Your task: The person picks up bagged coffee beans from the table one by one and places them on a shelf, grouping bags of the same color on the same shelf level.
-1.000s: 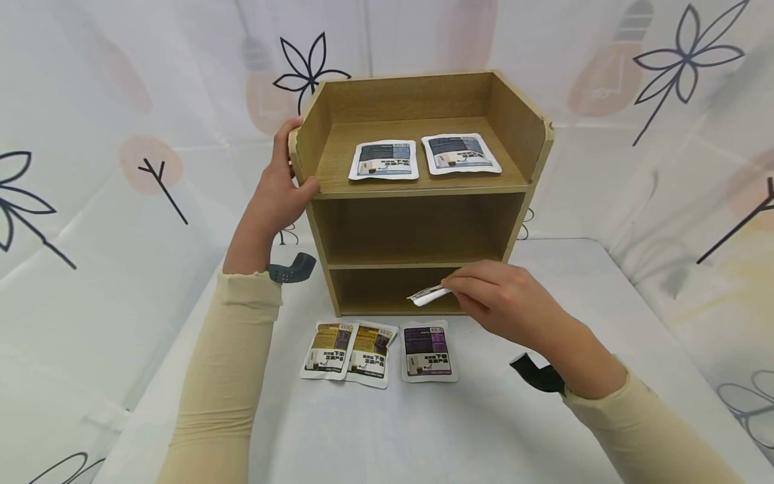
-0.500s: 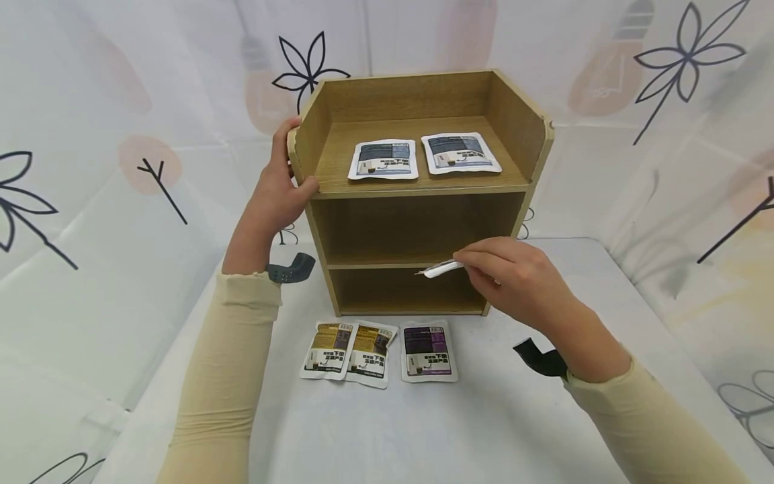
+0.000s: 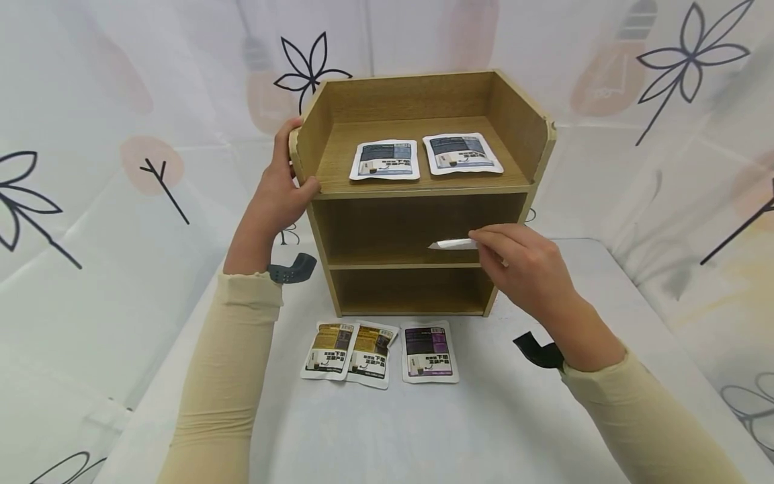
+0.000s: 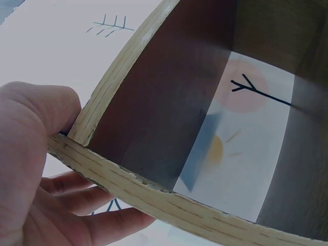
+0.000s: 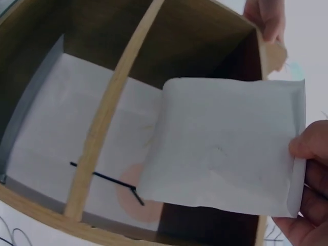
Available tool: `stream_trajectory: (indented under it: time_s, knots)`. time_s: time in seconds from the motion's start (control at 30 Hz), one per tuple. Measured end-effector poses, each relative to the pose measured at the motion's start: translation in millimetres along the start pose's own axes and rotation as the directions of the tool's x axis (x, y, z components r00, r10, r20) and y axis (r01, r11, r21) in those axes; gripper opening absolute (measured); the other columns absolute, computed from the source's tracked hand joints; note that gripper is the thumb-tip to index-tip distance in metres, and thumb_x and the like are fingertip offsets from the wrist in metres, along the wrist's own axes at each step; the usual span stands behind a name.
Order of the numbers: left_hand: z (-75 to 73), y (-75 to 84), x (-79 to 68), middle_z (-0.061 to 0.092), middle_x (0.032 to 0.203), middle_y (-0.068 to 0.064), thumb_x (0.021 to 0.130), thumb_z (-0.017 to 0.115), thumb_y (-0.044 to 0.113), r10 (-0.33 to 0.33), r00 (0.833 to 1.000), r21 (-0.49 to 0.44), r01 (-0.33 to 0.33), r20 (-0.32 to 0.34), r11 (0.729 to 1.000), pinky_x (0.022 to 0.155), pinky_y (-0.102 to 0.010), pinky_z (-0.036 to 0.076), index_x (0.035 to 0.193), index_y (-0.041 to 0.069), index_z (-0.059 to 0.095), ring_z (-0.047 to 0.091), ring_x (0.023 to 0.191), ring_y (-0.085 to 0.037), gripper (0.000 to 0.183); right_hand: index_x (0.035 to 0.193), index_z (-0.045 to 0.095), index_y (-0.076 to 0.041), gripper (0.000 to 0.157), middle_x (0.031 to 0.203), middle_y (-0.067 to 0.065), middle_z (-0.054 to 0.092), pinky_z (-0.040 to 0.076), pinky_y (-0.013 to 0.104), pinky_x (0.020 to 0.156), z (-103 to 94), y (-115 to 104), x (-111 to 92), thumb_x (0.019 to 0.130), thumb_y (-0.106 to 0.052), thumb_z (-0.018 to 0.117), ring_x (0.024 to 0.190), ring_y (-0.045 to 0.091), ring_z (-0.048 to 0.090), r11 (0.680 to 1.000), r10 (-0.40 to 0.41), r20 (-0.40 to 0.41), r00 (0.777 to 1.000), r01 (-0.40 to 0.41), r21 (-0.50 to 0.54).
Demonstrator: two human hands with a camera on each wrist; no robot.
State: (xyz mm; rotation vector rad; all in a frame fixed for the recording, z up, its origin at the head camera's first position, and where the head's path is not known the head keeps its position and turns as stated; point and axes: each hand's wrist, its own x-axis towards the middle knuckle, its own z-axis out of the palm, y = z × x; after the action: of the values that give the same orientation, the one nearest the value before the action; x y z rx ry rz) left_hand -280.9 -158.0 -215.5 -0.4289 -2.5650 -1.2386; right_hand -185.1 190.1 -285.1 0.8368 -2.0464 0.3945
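In the head view, a wooden three-level shelf (image 3: 417, 266) stands on the table. My left hand (image 3: 279, 191) grips its upper left side panel. The left wrist view has that thumb on the board edge and the other fingers past the panel. My right hand (image 3: 525, 265) pinches a white pouch (image 3: 455, 245) by one edge, in front of the middle compartment. Seen edge-on from the head, this pouch shows its plain white face (image 5: 225, 148) in the right wrist view. Two blue-labelled pouches (image 3: 387, 160) lie side by side on the top level.
Below the shelf, two yellow-labelled pouches (image 3: 329, 349) overlap on the white table (image 3: 375, 437). A purple-labelled pouch (image 3: 430, 353) lies just right of them. Behind stands a patterned cloth backdrop (image 3: 199, 101).
My right hand has lifted the held pouch from the bottom compartment's height to the middle one and tilted it nearly level. My left hand keeps its grip on the shelf.
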Motion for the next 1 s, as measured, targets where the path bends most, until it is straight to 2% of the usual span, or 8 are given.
stream_trajectory:
  time_s: [0.2, 0.4, 0.7, 0.83, 1.0]
  knots:
    - [0.4, -0.5, -0.9, 0.032, 0.148, -0.009, 0.089, 0.051, 0.011, 0.004, 1.000, 0.000, -0.004, 0.001, 1.000, 0.094, -0.053, 0.050, 0.142, 0.056, 0.007, 0.047, 0.128, -0.029, 0.083, 0.101, 0.073, 0.003, 0.028, 0.094, 0.018, 0.072, 0.057, 0.043, 0.070, 7.9, 6, -6, 0.074, 0.009, 0.073, 0.081, 0.032, 0.067, 0.998, 0.047, 0.014, 0.999, -0.047, -0.032]
    - [-0.4, -0.6, -0.1, 0.032, 0.148, -0.009, 0.088, 0.051, 0.010, 0.009, 1.000, -0.003, -0.009, -0.002, 1.000, 0.094, -0.053, 0.050, 0.142, 0.056, 0.007, 0.047, 0.127, -0.030, 0.083, 0.101, 0.073, 0.002, 0.027, 0.094, 0.016, 0.073, 0.058, 0.042, 0.073, 19.0, 11, -15, 0.074, 0.006, 0.075, 0.084, 0.031, 0.068, 0.996, 0.056, 0.070, 0.996, -0.050, -0.075]
    - [-0.5, -1.4, -0.3, 0.032, 0.148, -0.009, 0.088, 0.051, 0.011, 0.015, 1.000, 0.001, -0.015, -0.005, 1.000, 0.095, -0.053, 0.049, 0.142, 0.057, 0.007, 0.047, 0.128, -0.030, 0.083, 0.099, 0.075, 0.000, 0.028, 0.094, 0.014, 0.073, 0.058, 0.041, 0.076, 38.1, 15, -28, 0.072, 0.004, 0.079, 0.087, 0.029, 0.069, 0.996, 0.071, 0.139, 0.988, -0.061, -0.070]
    - [-0.8, -1.7, 0.1, 0.032, 0.148, -0.008, 0.088, 0.050, 0.011, 0.013, 1.000, 0.002, -0.013, -0.004, 1.000, 0.095, -0.052, 0.049, 0.141, 0.058, 0.007, 0.047, 0.128, -0.030, 0.082, 0.099, 0.075, -0.001, 0.026, 0.096, 0.014, 0.072, 0.057, 0.042, 0.078, 45.0, 19, -31, 0.074, 0.002, 0.078, 0.090, 0.029, 0.068, 0.993, 0.105, 0.195, 0.975, -0.091, -0.077]
    - [-0.4, -1.5, 0.2, 0.032, 0.148, -0.008, 0.088, 0.050, 0.011, 0.016, 1.000, -0.004, -0.016, -0.002, 1.000, 0.095, -0.051, 0.050, 0.141, 0.058, 0.007, 0.048, 0.128, -0.029, 0.082, 0.100, 0.074, -0.002, 0.022, 0.097, 0.014, 0.072, 0.057, 0.043, 0.080, 51.5, 23, -29, 0.078, -0.002, 0.075, 0.091, 0.030, 0.068, 0.984, 0.169, 0.272, 0.947, -0.145, -0.104]
